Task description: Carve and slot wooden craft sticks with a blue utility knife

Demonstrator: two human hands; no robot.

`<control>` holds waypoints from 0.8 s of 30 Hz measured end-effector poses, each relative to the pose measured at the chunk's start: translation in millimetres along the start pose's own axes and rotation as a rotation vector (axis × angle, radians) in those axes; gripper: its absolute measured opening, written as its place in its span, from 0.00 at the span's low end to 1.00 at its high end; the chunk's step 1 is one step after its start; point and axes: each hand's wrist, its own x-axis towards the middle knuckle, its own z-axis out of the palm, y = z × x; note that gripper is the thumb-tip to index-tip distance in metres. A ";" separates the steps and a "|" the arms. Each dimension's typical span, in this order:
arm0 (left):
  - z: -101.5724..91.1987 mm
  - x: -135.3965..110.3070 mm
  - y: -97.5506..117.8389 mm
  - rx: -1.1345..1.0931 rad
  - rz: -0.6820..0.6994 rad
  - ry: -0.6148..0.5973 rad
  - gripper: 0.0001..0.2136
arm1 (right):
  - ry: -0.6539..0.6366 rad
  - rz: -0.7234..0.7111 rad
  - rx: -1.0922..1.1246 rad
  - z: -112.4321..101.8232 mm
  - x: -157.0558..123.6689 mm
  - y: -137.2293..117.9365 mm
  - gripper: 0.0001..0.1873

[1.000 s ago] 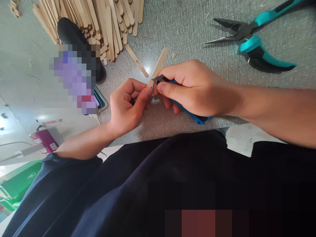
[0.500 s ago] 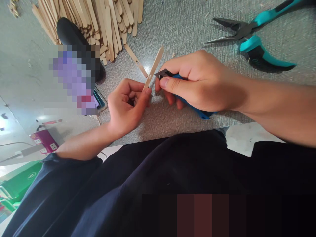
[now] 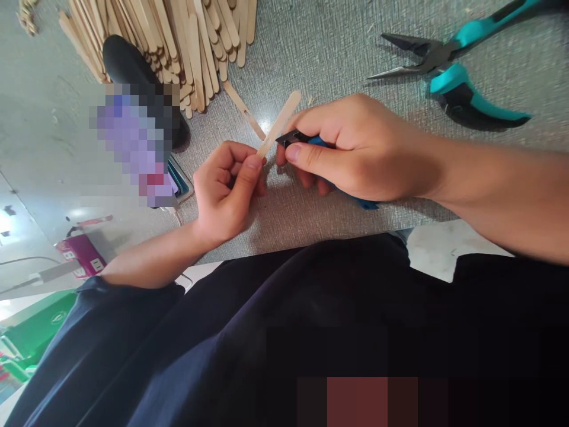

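Note:
Between thumb and fingers, my left hand (image 3: 231,184) pinches the lower end of a wooden craft stick (image 3: 284,115), which slants up to the right with its broad face showing. My right hand (image 3: 351,148) is wrapped round a blue utility knife (image 3: 320,141). Its dark blade points left, close beside the stick; whether the two touch I cannot tell. Behind my left hand, another craft stick (image 3: 242,107) with a small slot cut in it lies on the table. Much of the knife's handle is hidden by my right hand.
A heap of craft sticks (image 3: 195,59) lies at the back left, beside a black rounded object (image 3: 133,65) and a phone (image 3: 180,181) with a cable. Teal-handled needle-nose pliers (image 3: 444,56) rest open at the back right. A purple box (image 3: 82,255) stands far left.
My left hand has turned the craft stick so that its broad face shows more, and its tip has shifted slightly right and down. The knife has moved slightly left.

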 end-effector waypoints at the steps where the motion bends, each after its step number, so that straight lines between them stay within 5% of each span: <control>1: -0.6 -0.2 -0.7 -0.012 -0.005 -0.005 0.17 | -0.008 0.000 0.003 0.0 0.1 0.2 0.19; 9: -5.7 -0.2 4.8 0.064 -0.005 -0.059 0.19 | -0.026 -0.084 0.042 -0.9 -1.4 1.2 0.16; 14: -11.3 1.3 8.4 0.130 0.002 -0.129 0.18 | 0.016 -0.083 0.156 -2.4 -3.8 0.9 0.06; 24: -10.3 7.0 14.8 0.193 0.065 -0.260 0.26 | 0.048 -0.132 0.246 -1.8 -3.6 0.2 0.11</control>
